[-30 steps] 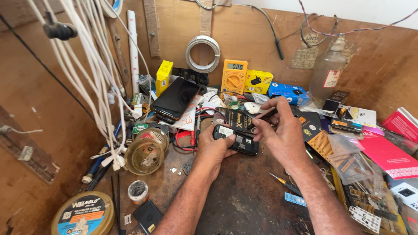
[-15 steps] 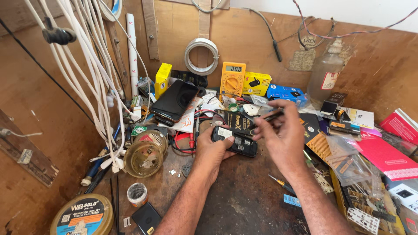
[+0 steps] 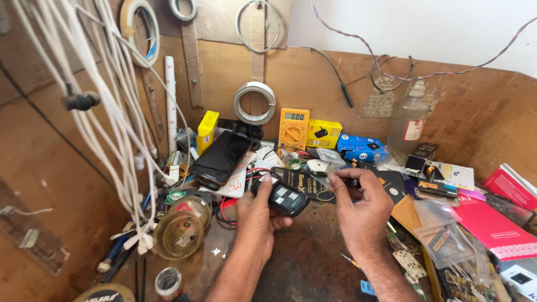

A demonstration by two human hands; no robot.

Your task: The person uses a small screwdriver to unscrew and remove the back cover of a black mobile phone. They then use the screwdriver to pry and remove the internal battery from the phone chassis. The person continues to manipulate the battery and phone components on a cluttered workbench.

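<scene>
Two hands over one item: a small black device [image 3: 286, 198] with pale rectangular buttons on its face, held above the middle of the wooden bench [image 3: 302, 268].
Device position: tilted, front end lower right, just in front of a black card with gold lettering [image 3: 305, 183].
Left hand [image 3: 258, 215]: wrapped under and around the device's near end; thumb lies along its top edge, other fingers curled beneath. Grip closed on it.
Right hand [image 3: 361, 208]: just right of the device, apart from it; thumb and forefinger pressed together, pinching a thin dark tool [image 3: 342, 180] whose tip points left toward the device. Other fingers curled in.
Behind the hands: black phone [image 3: 222, 157] propped face up on a stack of boxes; red and black wires [image 3: 246, 173] run between it and the device.
Back wall: yellow multimeter [image 3: 293, 128], yellow box [image 3: 324, 133] beside it, blue box [image 3: 361, 148], clear bottle [image 3: 409, 120] to the right, coil of white cable [image 3: 254, 102] hung above.
Left side: bundle of white cords [image 3: 106, 112] hanging down; amber glass jar [image 3: 180, 235] lying near the left forearm; small tape roll [image 3: 168, 282] at the front edge.
Right side: red booklets [image 3: 492, 226], clear plastic bags of parts [image 3: 447, 246], perforated board [image 3: 408, 210].
</scene>
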